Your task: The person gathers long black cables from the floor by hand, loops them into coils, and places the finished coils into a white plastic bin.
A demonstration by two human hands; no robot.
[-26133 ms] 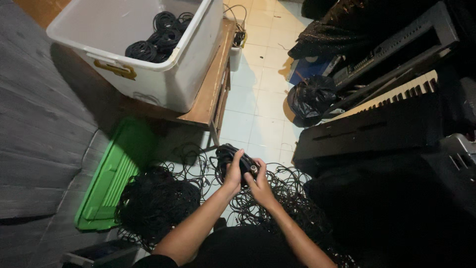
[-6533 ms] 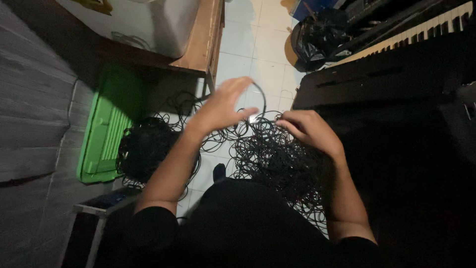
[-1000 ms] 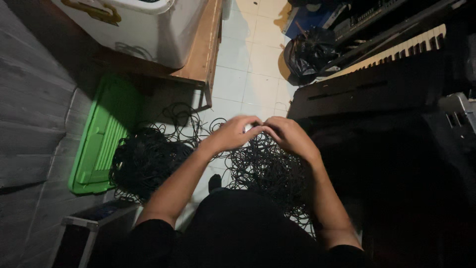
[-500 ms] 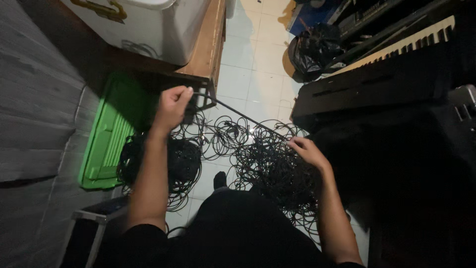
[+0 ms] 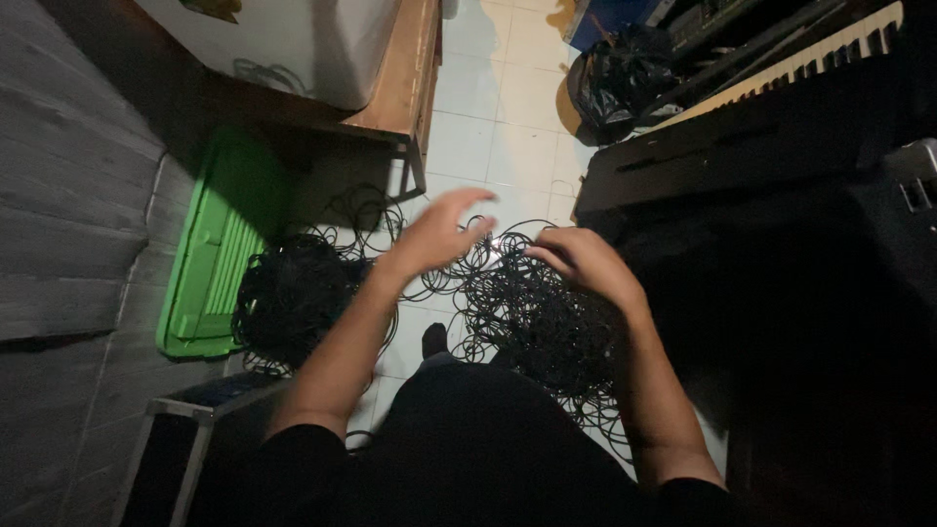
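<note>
A person in a black top bends over a tangled heap of thin black cable (image 5: 547,322) on pale floor tiles (image 5: 517,146). The right hand (image 5: 581,262) pinches a strand, fingers together; the left hand (image 5: 439,232) hovers blurred, fingers spread, holding nothing. Untangling likely goes best one loop at a time, away from the second black cable pile (image 5: 293,298) beside a green plastic lid (image 5: 210,263).

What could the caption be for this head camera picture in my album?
Two bare hands, left hand and right hand, over a tangled black cable pile.
</note>
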